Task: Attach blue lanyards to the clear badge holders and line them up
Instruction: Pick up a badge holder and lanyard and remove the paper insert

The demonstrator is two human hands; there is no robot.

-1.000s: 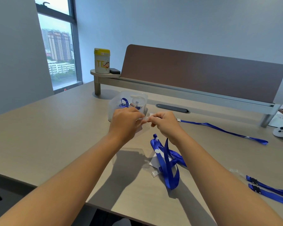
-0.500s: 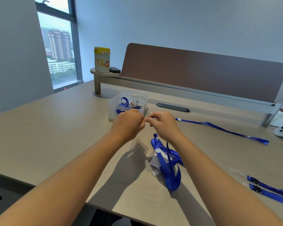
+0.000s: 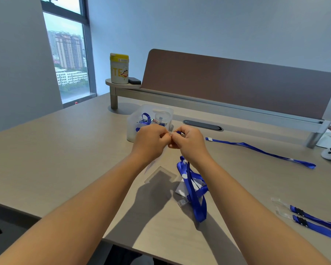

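Lanyard (image 3: 192,186) pinched by right hand (image 3: 189,143); left hand (image 3: 151,143) pinching alongside.

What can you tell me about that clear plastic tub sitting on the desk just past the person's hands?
The tub is a small, frosted see-through plastic box with rounded corners and no lid on. It stands upright on the desk, beyond the left hand, which hides its near right part. Inside show blue lanyard loops and a small clear round container.
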